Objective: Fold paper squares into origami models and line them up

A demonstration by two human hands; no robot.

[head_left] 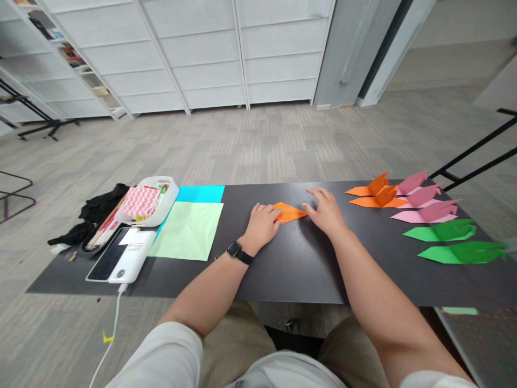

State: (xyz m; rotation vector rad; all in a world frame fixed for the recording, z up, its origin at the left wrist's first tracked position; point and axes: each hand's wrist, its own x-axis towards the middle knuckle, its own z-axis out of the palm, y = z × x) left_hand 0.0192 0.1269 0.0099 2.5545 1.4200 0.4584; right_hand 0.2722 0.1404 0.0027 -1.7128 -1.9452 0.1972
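A piece of orange folded paper (290, 213) lies on the dark table in front of me, its narrow point toward the right. My left hand (263, 225), with a black watch on the wrist, holds the paper's left end, fingers bent over it and partly hiding it. My right hand (326, 211) is by the pointed right tip, with thumb and fingers apart and nothing between them. Whether the right thumb touches the tip, I cannot tell.
Folded paper birds stand at the right: orange (379, 196), pink (426, 210) and green (460, 252). Left of my hands lie light green sheets (189, 229) and a blue sheet (204, 193). Beyond them are a white container (165, 207), a phone (109, 256) and a cabled white power bank (132, 257).
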